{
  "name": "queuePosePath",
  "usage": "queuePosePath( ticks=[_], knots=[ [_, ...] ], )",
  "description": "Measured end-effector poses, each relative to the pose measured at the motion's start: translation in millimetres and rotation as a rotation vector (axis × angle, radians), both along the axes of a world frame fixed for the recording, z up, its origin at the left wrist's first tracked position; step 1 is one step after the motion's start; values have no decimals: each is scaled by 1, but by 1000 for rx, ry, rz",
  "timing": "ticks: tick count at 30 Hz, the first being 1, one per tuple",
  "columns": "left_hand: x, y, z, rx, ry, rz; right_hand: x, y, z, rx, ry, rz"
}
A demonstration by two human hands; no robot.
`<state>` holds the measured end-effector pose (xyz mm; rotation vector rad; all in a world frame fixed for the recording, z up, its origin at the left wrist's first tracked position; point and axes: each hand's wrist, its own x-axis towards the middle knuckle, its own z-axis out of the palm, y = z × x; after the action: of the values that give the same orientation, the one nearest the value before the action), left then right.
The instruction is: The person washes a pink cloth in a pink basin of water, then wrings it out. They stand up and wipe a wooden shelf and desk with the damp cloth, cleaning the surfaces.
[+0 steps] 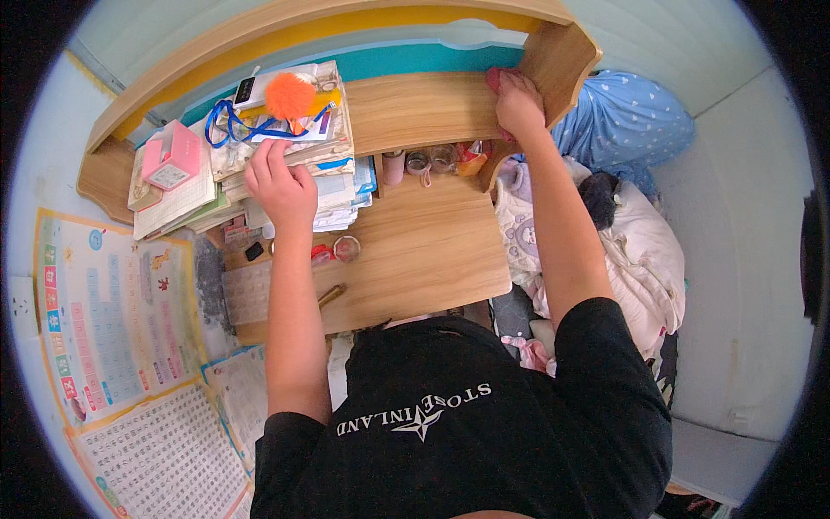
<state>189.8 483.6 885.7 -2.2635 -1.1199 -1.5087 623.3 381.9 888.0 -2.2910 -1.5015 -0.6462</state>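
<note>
My right hand [520,107] presses a reddish-pink cloth [494,79] onto the wooden desk shelf [421,107], close against its right side panel. Part of the cloth is hidden under the fingers. My left hand [280,178] rests at the front edge of a stack of books and papers [324,152] on the shelf's left part, thumb apart and gripping nothing visible. On top of that stack lie an orange pompom [290,95], a blue lanyard [224,126] and a small white device with a dark display [245,91]. Left of them stands a pink box [172,156].
Below the shelf, a pink bottle [393,167] and glass jars [417,162] stand in a compartment. The desktop [428,240] holds a round container [347,248] and a brown stick-like object [332,296]. Bedding [639,259] is heaped right; printed posters [110,311] cover the left wall.
</note>
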Motion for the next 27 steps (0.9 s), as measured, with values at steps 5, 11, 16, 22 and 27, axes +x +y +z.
queuePosePath(
  ticks=[5,11,16,22,27],
  knots=[
    [-4,2,-1,17,2,9,-80,37,0,-35,199,0],
    [2,-1,1,5,-2,-31,-225,121,3,139,359,315],
    [-8,-1,-4,-22,1,-10,-167,88,-2,32,480,448],
    [2,-7,8,-36,-19,-19,19,20,-11,-212,193,167],
    [14,-25,35,-71,-67,-27,30,-1,-3,-173,12,96]
  ],
)
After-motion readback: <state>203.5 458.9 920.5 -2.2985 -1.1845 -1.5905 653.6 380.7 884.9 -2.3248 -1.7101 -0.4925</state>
